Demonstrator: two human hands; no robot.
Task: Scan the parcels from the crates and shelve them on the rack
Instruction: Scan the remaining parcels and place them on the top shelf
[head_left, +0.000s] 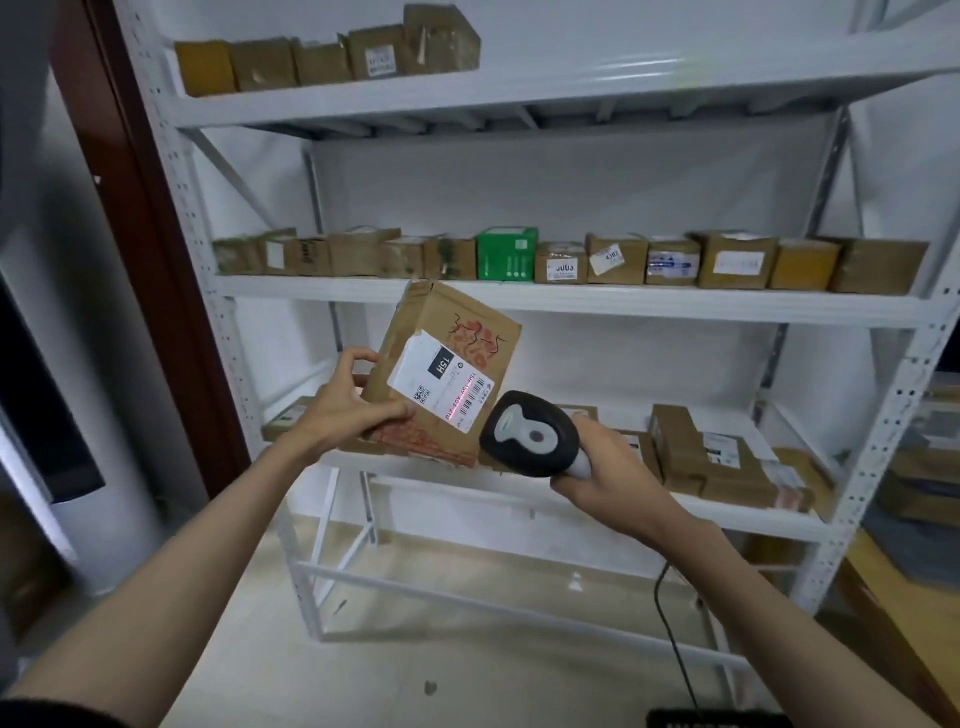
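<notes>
My left hand (349, 402) grips a brown cardboard parcel (457, 332) by its left edge and holds it tilted in front of the white rack (571, 304). The parcel carries a white shipping label (441, 382) with a barcode, and a red scan line crosses that barcode. My right hand (605, 467) grips the handle of a black and grey barcode scanner (530, 439), whose head points at the label from the lower right. The scanner's black cable (670, 623) hangs down toward the floor.
The rack's top shelf holds several brown boxes (332, 57) at its left. Its middle shelf is lined with brown boxes and a green box (506, 254). More parcels (727, 457) lie on the lower shelf. A dark door frame (140, 208) stands left; stacked boxes (924, 467) sit far right.
</notes>
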